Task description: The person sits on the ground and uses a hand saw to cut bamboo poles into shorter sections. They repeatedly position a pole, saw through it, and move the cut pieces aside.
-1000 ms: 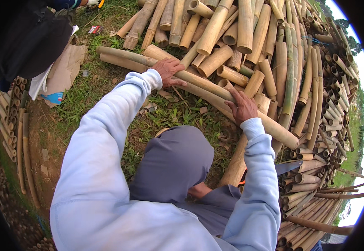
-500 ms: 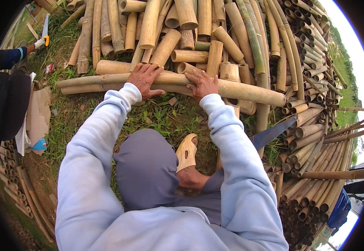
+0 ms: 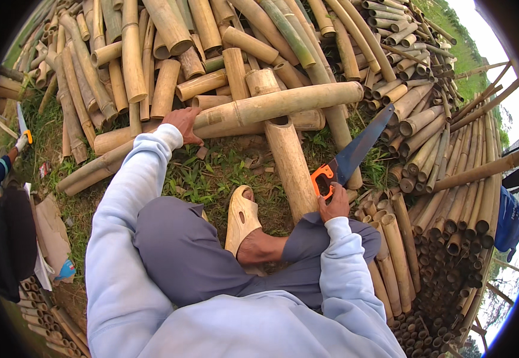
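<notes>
A long bamboo pole [image 3: 283, 104] slants across in front of me, its right end farther away than its left. My left hand [image 3: 183, 124] is wrapped over the pole left of its middle, thumb on the near side. Down to the right, my right hand [image 3: 334, 204] is closed at the orange handle of a hand saw [image 3: 364, 146], whose blade points up and right. Beneath the long pole a thick bamboo piece [image 3: 294, 170] slopes toward my right knee. Another bamboo length [image 3: 307, 120] lies crosswise just behind.
Cut bamboo pieces [image 3: 167, 89] are heaped ahead, with stacked poles [image 3: 456, 197] on the right. My sandalled foot [image 3: 244, 221] stands on the grass. At far left, another person's gloved hand [image 3: 22, 142] holds a saw [image 3: 23, 122], near torn cardboard [image 3: 55, 232].
My right hand has left the pole and moved down and right to the saw handle. My left hand stays on the pole, which now tilts up to the right. The view has shifted right.
</notes>
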The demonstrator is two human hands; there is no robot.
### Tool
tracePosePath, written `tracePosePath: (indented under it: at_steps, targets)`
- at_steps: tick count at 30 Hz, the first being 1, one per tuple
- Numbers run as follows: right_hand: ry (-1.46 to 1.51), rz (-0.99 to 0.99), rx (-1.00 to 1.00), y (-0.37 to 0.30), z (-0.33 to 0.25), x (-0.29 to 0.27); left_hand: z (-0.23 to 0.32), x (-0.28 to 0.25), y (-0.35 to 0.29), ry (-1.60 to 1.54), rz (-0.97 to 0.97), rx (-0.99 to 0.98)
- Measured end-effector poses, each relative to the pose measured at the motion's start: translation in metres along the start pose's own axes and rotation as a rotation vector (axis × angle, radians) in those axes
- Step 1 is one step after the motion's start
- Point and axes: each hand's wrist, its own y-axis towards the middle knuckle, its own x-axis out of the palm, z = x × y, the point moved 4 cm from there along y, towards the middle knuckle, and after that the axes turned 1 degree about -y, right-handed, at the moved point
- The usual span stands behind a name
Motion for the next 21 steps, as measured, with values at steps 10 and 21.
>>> tracePosePath:
  at_steps: [10, 21]
  targets:
    - [0.001, -0.013, 0.256, 0.028, -0.003, 0.010, -0.001, 0.006, 0.011, -0.052, 0.005, -0.107]
    - [0.109, -0.523, 0.369, 0.053, 0.036, 0.064, 0.062, -0.001, 0.046, -0.063, 0.006, -0.055]
